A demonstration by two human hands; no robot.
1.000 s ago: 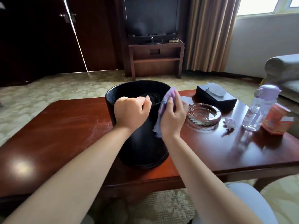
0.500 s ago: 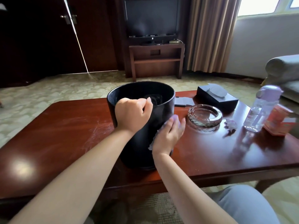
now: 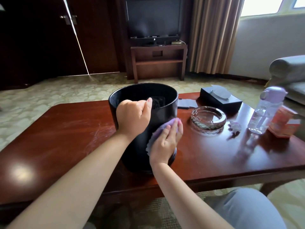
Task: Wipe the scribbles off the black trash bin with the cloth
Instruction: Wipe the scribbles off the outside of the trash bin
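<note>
Upright, black trash bin stands mid-bench, long axis vertical. Cloth lies flat on bin's near-right wall under right hand, fingers straight, pressing. Left hand curls over bin's near rim, bracing. Scribbles not discernible.

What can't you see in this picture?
Head view only:
- Scribbles on the bin: too dark, and partly behind the cloth and both hands.
- Left hand fingers: curled over the rim.
- Orange box print: blurred.
- Right table end: cut off by the frame.
</note>
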